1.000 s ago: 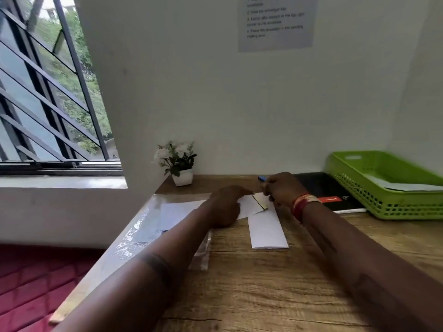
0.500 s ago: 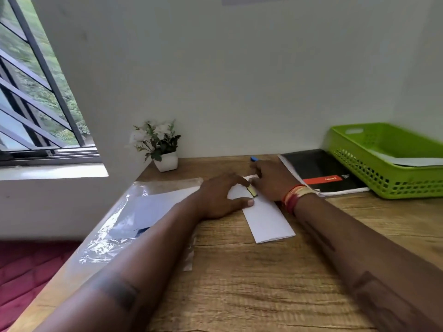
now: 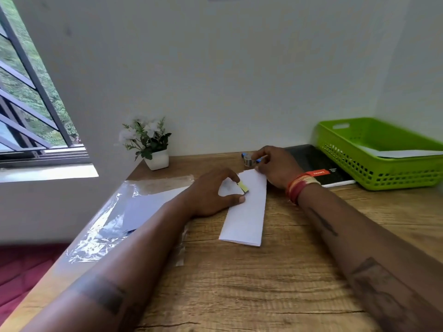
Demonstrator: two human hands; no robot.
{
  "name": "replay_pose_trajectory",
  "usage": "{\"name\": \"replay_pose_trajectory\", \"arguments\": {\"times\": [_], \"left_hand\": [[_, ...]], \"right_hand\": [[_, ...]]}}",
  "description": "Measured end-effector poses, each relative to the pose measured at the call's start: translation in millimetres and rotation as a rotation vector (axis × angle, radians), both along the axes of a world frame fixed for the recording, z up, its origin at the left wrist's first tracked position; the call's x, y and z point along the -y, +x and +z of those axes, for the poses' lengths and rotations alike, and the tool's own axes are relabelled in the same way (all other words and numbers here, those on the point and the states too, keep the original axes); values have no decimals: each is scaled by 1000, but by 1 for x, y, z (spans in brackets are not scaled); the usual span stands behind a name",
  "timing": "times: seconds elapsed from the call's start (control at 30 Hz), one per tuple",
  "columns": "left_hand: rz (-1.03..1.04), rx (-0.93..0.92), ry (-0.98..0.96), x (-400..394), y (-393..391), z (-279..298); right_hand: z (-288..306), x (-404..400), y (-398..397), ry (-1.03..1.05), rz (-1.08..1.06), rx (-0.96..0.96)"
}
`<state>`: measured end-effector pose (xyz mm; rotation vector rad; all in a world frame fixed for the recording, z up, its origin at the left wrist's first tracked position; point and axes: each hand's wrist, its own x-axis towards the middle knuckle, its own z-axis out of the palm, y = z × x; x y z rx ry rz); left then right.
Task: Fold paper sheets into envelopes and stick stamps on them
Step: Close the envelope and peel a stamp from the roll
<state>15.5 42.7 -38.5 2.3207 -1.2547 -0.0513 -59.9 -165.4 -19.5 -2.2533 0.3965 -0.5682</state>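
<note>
I am watching the left hand (image 3: 211, 195) resting on the folded paper (image 3: 247, 212), pinching a small yellow stamp (image 3: 242, 186) between fingertip and thumb, near the paper's far end. The right hand (image 3: 275, 164) is curling its fingers round a small clear roll (image 3: 248, 161), tape I think, just past the paper's far edge. I am judging that the stamp could go on crooked, or the paper could slide, if the left hand lifts. The plastic sleeve (image 3: 100, 231) of sheets is hanging close to the desk's (image 3: 263, 283) left edge. Open wood is lying nearer me; the notebook (image 3: 318, 166) and green basket (image 3: 383, 168) are crowding the right.
</note>
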Motion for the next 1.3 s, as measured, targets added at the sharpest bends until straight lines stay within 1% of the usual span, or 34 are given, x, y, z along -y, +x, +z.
{"name": "replay_pose_trajectory", "arguments": {"times": [0.07, 0.1, 0.13, 0.2, 0.27, 0.33, 0.4, 0.43, 0.47, 0.5, 0.57, 0.6, 0.63, 0.67, 0.73, 0.8, 0.83, 0.9, 0.97, 1.03, 1.07, 1.17, 1.3], "left_hand": [[3, -5, -2, 0, -2, 1], [6, -4, 0, 0, -2, 2], [7, 2, 3, 0, -3, 2], [11, 11, 9, 0, -5, 2], [14, 18, 3, 0, -7, 2], [13, 24, -16, -1, -8, 2], [12, 22, -22, -2, -9, 2], [14, 17, -17, -2, -9, 2], [16, 13, -11, -2, -9, 1], [17, 12, -6, -2, -8, 1], [17, 15, -1, -1, -7, 0], [18, 16, -1, -1, -7, -1], [19, 17, -4, -1, -6, -1], [21, 19, -7, 0, -6, -1], [27, 19, -7, -1, -6, -2], [26, 16, -7, -1, -5, -2], [27, 13, -7, -1, -5, -2], [26, 13, -10, -1, -6, -1], [22, 15, -18, -1, -6, -2], [25, 21, -24, -2, -6, -3], [27, 24, -27, -2, -6, -3], [37, 24, -17, -2, -6, -3], [38, 23, -14, -1, -7, -2]], "right_hand": [[2, 2, -5, 108, -18, 10], [3, 3, -7, 145, 9, -18], [4, 4, -9, 142, 62, -83], [8, 3, -13, 70, 192, -278], [13, 0, -14, 60, 252, -382], [15, 1, -12, 46, 197, -349], [14, 5, -10, 33, 43, -231], [13, 8, -11, 62, -35, -156], [12, 12, -12, 123, -82, -103], [11, 14, -13, 216, -77, -83], [8, 13, -18, 472, 59, -135], [6, 11, -19, 565, 147, -188], [4, 9, -20, 596, 223, -245], [3, 7, -20, 582, 278, -298], [4, 5, -19, 500, 302, -360], [7, 8, -17, 417, 244, -356], [9, 11, -17, 382, 182, -325], [10, 18, -18, 355, 25, -184], [10, 24, -18, 375, -104, 25], [11, 27, -17, 368, -164, 178], [12, 27, -16, 349, -170, 215], [11, 22, -13, 274, -151, 201], [4, 20, -8, 127, -163, 54]]}}
